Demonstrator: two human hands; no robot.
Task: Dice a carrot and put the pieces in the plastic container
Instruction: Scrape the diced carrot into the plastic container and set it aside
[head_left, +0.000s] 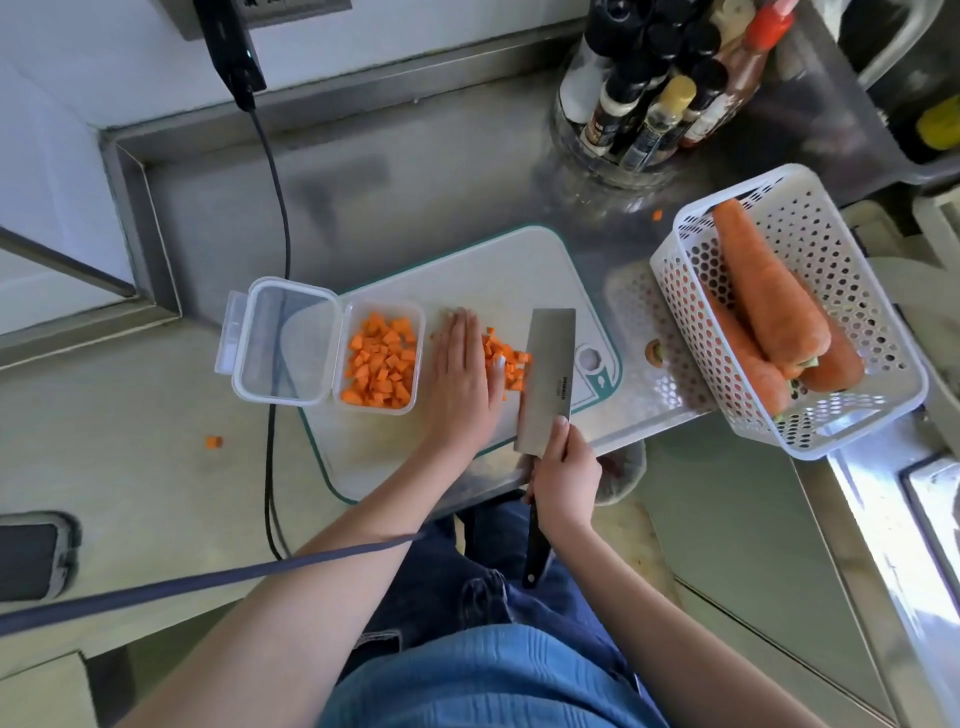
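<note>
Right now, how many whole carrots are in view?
3, all in the white basket at right: one long carrot on top, one below it to the left, one to the right. More may be hidden underneath.

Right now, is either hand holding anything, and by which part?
The right hand grips the cleaver by its black handle, thumb up near the blade's base. The left hand holds nothing; it lies flat against the diced carrot pile.
</note>
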